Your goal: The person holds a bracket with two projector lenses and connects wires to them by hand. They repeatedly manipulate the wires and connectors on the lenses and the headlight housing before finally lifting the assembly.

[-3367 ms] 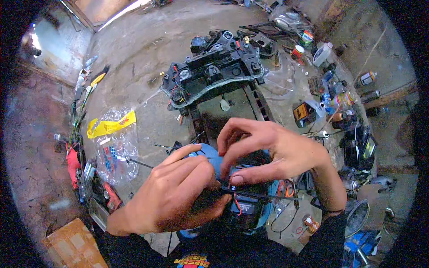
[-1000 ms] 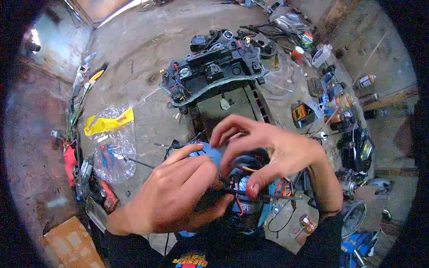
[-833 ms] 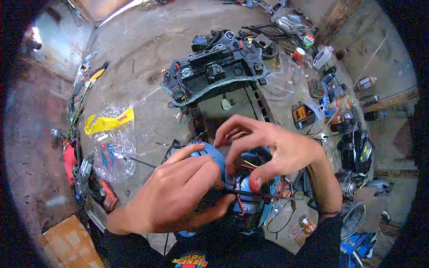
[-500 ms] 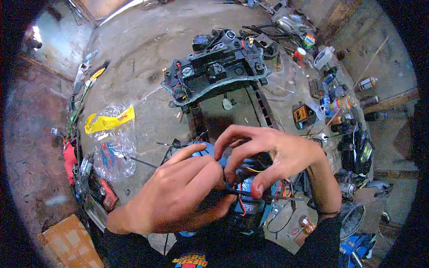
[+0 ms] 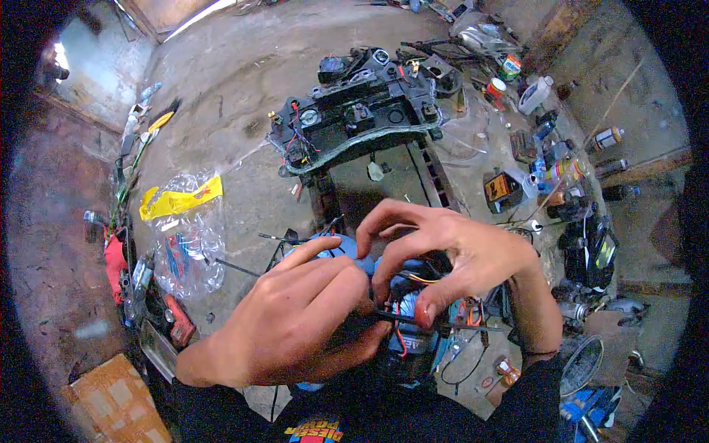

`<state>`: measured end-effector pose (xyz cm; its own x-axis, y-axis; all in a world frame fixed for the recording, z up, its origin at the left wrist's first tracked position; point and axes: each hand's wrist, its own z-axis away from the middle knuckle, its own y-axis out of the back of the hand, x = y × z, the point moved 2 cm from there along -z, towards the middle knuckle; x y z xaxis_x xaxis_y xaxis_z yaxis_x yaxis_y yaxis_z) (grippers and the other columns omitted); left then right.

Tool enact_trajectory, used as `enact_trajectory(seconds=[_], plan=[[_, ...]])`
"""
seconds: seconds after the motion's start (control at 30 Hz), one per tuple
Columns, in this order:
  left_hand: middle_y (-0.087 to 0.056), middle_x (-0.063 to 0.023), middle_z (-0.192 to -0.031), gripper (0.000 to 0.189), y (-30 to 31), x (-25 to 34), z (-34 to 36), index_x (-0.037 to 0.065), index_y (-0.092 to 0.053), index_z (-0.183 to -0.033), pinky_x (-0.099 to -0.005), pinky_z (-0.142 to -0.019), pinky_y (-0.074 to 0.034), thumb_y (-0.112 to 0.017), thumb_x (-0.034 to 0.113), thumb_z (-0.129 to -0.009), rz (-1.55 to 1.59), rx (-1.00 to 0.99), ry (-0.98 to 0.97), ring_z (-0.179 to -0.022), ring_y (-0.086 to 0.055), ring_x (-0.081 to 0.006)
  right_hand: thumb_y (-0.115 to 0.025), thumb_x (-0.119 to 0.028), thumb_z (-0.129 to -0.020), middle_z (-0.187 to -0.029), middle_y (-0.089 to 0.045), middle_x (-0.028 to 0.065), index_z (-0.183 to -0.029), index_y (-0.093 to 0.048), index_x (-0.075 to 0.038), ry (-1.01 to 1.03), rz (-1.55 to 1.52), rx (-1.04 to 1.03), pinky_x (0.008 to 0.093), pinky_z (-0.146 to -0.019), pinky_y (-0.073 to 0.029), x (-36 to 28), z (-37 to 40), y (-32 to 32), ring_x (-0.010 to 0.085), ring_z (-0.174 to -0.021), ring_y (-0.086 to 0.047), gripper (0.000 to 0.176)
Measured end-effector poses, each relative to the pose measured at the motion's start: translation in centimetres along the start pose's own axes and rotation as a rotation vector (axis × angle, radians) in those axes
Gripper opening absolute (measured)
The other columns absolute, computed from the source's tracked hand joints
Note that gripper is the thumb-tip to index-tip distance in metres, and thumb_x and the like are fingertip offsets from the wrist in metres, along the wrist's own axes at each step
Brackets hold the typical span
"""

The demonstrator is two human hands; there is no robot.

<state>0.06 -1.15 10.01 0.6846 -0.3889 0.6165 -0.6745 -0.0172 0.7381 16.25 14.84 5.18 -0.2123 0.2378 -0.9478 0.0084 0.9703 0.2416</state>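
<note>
My left hand [image 5: 295,310] is closed, its fingertips pinched together over a thin black cable [image 5: 402,318]. The thumb and fingers of my right hand [image 5: 465,255] curl around the same cable a little farther right. Beneath and between the hands run red and yellow wires [image 5: 421,279], close to a black device with pale lettering [image 5: 415,347]. Blue rounded surfaces [image 5: 336,245] show behind my fingers, partly hidden. A thin black strand [image 5: 235,267] sticks out to the left from behind my left hand. The exact grip of the left fingertips is covered.
A large black plastic vehicle part [image 5: 354,122] with loose wires rests ahead on a dark frame [image 5: 432,177]. A clear plastic bag [image 5: 190,258] with a yellow label lies left. Bottles and a jug [image 5: 535,94] line the right wall. A red tool [image 5: 179,321] lies near my left forearm.
My right hand has shifted very slightly, with its thumb and fingertips a little lower on the cable. My left hand is almost still, and the surroundings look the same.
</note>
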Motion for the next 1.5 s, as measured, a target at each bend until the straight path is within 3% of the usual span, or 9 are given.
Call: enact_trajectory(seconds=[0.13, 0.23, 0.33, 0.43, 0.53, 0.63, 0.73, 1.03, 1.5], plan=[[-0.062, -0.0092, -0.085, 0.028, 0.0, 0.0, 0.0, 0.006, -0.059, -0.095, -0.0509, -0.101, -0.055, -0.083, 0.016, -0.084, 0.006, -0.003, -0.004, -0.083, -0.067, -0.0301, -0.088, -0.059, -0.076, -0.132, -0.058, 0.0141, -0.111, -0.079, -0.012, -0.111, -0.155, -0.053, 0.0465, -0.112, -0.042, 0.6, 0.1, -0.3, 0.0318, -0.128, -0.057, 0.059], [-0.061, -0.0092, -0.085, 0.028, 0.0, -0.1, 0.1, 0.006, -0.059, -0.095, -0.0508, -0.101, -0.054, -0.083, 0.016, -0.084, 0.012, -0.007, -0.003, -0.084, -0.067, -0.0307, -0.086, -0.059, -0.078, -0.132, -0.058, 0.0142, -0.11, -0.08, -0.012, -0.063, -0.029, -0.028, 0.047, -0.111, -0.042, 0.1, -0.2, 0.2, 0.0318, -0.126, -0.058, 0.058], [-0.061, -0.0094, -0.085, 0.028, 0.1, -0.2, 0.1, 0.006, -0.059, -0.096, -0.0508, -0.101, -0.054, -0.082, 0.017, -0.084, 0.01, -0.024, 0.007, -0.083, -0.067, -0.0316, -0.087, -0.037, -0.084, -0.129, -0.06, 0.0124, -0.115, -0.075, -0.008, -0.066, -0.167, -0.077, 0.0427, -0.11, -0.045, 0.7, 0.0, -0.1, 0.0313, -0.125, -0.059, 0.044], [-0.061, -0.01, -0.086, 0.027, 0.0, -0.1, 0.1, 0.006, -0.06, -0.096, -0.0511, -0.101, -0.054, -0.082, 0.017, -0.085, 0.0, -0.028, 0.006, -0.083, -0.066, -0.0322, -0.086, -0.039, -0.085, -0.13, -0.059, 0.0129, -0.114, -0.075, -0.008, 0.007, 0.03, -0.015, 0.0437, -0.112, -0.043, 0.5, 0.1, 0.4, 0.0322, -0.127, -0.058, 0.044], [-0.061, -0.0107, -0.087, 0.027, 0.1, -0.2, 0.2, 0.006, -0.06, -0.098, -0.0516, -0.102, -0.053, -0.081, 0.018, -0.086, 0.012, -0.04, 0.01, -0.084, -0.066, -0.0327, -0.085, -0.041, -0.085, -0.13, -0.059, 0.0133, -0.114, -0.075, -0.008, -0.029, -0.123, -0.041, 0.0443, -0.114, -0.042, 0.7, 0.3, -0.1, 0.0329, -0.129, -0.056, 0.045], [-0.062, -0.0114, -0.088, 0.028, 0.0, -0.3, 0.1, 0.005, -0.06, -0.1, -0.0519, -0.102, -0.053, -0.08, 0.019, -0.087, 0.015, -0.038, -0.002, -0.085, -0.067, -0.0331, -0.082, -0.066, -0.079, -0.133, -0.056, 0.0156, -0.108, -0.08, -0.009, -0.07, -0.009, -0.003, 0.0496, -0.114, -0.042, 0.4, 0.2, -0.1, 0.0331, -0.127, -0.057, 0.064], [-0.062, -0.0117, -0.089, 0.029, 0.1, -0.3, 0.3, 0.005, -0.06, -0.102, -0.0519, -0.102, -0.053, -0.08, 0.019, -0.087, 0.017, -0.037, -0.005, -0.086, -0.067, -0.0333, -0.083, -0.042, -0.087, -0.131, -0.058, 0.0134, -0.115, -0.075, -0.009, -0.038, -0.126, -0.023, 0.0445, -0.113, -0.042, 0.6, 0.4, -0.2, 0.0322, -0.129, -0.056, 0.044], [-0.062, -0.0111, -0.09, 0.028, -0.1, -0.3, 0.1, 0.005, -0.06, -0.101, -0.0517, -0.102, -0.053, -0.08, 0.018, -0.087, 0.009, -0.041, -0.009, -0.088, -0.067, -0.032, -0.078, -0.046, -0.091, -0.13, -0.057, 0.0131, -0.113, -0.075, -0.009, -0.022, 0.045, -0.034, 0.045, -0.112, -0.043, 0.3, 0.2, 0.1, 0.0319, -0.129, -0.056, 0.044], [-0.063, -0.0096, -0.091, 0.029, 0.1, -0.2, 0.2, 0.004, -0.059, -0.102, -0.051, -0.101, -0.052, -0.081, 0.018, -0.086, 0.012, -0.038, -0.014, -0.089, -0.068, -0.0303, -0.077, -0.047, -0.093, -0.129, -0.055, 0.0134, -0.111, -0.076, -0.008, 0.027, -0.059, 0.011, 0.0433, -0.11, -0.045, 1.0, 0.2, -0.4, 0.0302, -0.121, -0.06, 0.043]])
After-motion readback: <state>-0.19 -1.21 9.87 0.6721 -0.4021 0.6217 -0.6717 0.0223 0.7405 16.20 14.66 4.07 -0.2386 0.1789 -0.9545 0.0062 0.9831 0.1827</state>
